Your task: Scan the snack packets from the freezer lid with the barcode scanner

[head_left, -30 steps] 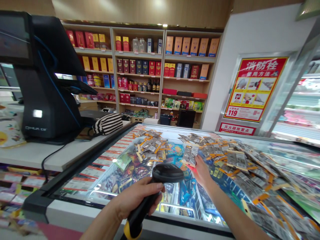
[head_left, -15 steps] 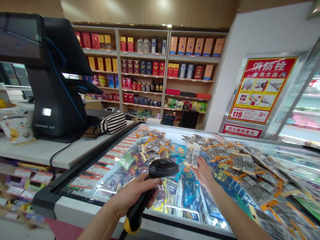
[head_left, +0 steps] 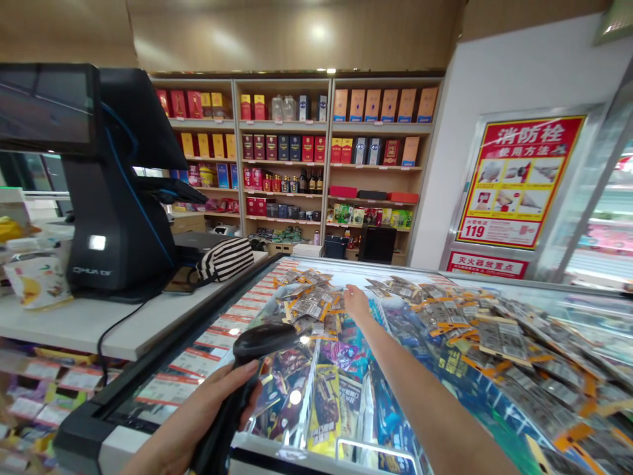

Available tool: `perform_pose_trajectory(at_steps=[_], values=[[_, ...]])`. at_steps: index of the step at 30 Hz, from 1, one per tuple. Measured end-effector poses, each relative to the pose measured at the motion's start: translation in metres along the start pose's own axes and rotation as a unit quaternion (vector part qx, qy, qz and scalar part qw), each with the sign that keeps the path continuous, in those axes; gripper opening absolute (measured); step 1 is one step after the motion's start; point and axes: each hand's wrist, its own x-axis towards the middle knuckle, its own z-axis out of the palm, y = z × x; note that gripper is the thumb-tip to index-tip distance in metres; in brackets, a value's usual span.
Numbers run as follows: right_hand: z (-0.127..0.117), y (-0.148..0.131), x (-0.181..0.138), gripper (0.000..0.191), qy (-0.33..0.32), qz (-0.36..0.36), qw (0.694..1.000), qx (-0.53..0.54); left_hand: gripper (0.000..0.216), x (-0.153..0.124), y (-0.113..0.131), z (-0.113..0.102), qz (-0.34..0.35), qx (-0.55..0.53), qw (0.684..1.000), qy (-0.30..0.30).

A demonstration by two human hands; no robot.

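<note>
My left hand is wrapped around the handle of a black barcode scanner, whose head points right above the glass-topped freezer. Farther forward, my right hand is at the right edge of a pile of clear-and-orange snack packets on the glass. Its fingers look curled, and whether a packet is between them is hidden. A larger heap of similar packets spreads over the right side of the glass. Colourful frozen-food bags show through the lid.
To the left, a black checkout terminal stands on a white counter beside a striped pouch. Price labels line the freezer's left side. Shelves of boxed bottles stand behind, and a red-and-yellow sign hangs on the right wall.
My right hand has moved left and forward to the left pile; the packet it held no longer shows clearly. My left hand with the scanner has shifted left and down in view.
</note>
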Motion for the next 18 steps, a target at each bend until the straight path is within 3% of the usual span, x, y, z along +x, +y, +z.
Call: perform_pose_trajectory(at_steps=[6, 10, 14, 18], values=[[-0.035, 0.064, 0.017, 0.044, 0.052, 0.055, 0.978, -0.195, 0.029, 0.011, -0.011, 0.008, -0.010, 0.023, 0.999, 0.030], [-0.050, 0.091, 0.016, 0.034, -0.009, 0.035, 0.959, -0.280, 0.033, 0.027, -0.016, 0.016, -0.019, 0.021, 1.000, 0.009], [-0.074, 0.096, -0.018, 0.033, -0.042, -0.012, 0.946, -0.320, 0.029, 0.031, -0.015, 0.031, -0.014, 0.019, 0.999, -0.033], [-0.094, 0.079, -0.036, 0.040, -0.035, -0.039, 0.921, -0.386, 0.026, 0.028, -0.013, 0.042, -0.017, 0.019, 0.998, -0.056]])
